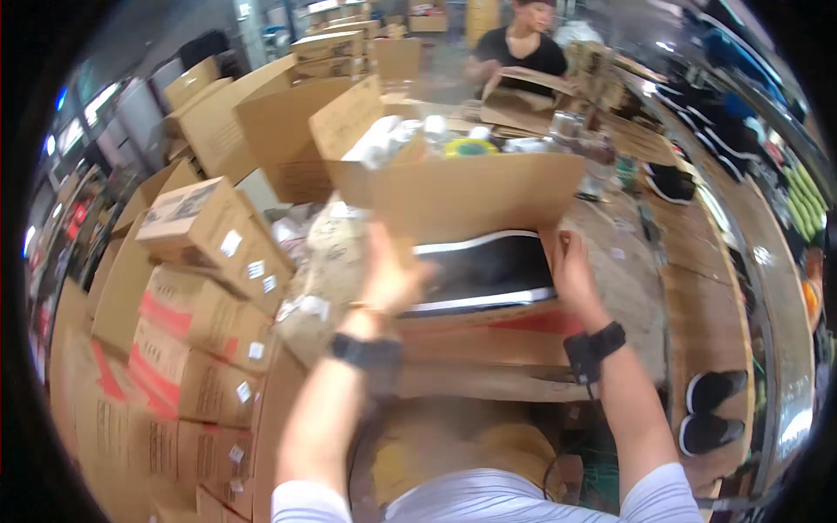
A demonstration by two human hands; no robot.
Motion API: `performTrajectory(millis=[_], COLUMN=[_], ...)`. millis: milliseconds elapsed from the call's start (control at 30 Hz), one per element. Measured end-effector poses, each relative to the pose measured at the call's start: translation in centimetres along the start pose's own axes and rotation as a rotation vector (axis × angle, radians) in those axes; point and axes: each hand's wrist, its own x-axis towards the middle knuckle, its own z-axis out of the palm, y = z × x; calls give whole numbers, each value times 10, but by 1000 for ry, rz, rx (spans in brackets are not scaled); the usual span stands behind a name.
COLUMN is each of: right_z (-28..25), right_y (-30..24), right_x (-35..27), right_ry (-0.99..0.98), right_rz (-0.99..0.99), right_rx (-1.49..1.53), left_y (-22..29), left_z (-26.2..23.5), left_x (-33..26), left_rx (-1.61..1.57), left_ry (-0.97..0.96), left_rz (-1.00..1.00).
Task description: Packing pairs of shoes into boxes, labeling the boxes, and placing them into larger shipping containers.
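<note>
In front of me is a cardboard shoe box (479, 336) with its lid (479, 192) raised at the far side. Inside lie black shoes (488, 268) with white sole edges, filling the box side by side. My right hand (575, 266) has its fingers curled over the box's right end. At the left end is my left hand (390, 272), smeared by motion; its fingers overlap the box and the near part of a shoe, and their grip does not show. Dark straps with small devices sit on both wrists.
Closed shoe boxes (205, 318) are stacked at my left. Beyond the lid are open cartons (288, 131) with white rolls and a yellow tape roll (471, 148). Black shoes (711, 414) stand on a wooden bench (706, 296) at the right. A person (523, 52) handles a box across the table.
</note>
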Motion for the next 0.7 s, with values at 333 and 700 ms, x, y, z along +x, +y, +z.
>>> performTrajectory(millis=[333, 700], right_z=[-58, -38], right_y=[67, -50], right_x=[52, 54], right_ry=[-327, -958], right_rz=[202, -424], right_rx=[283, -218], left_y=[-19, 61], left_z=[-43, 7], left_x=[-13, -3], left_rx=[625, 1096], left_ry=[50, -763], left_rz=[531, 149])
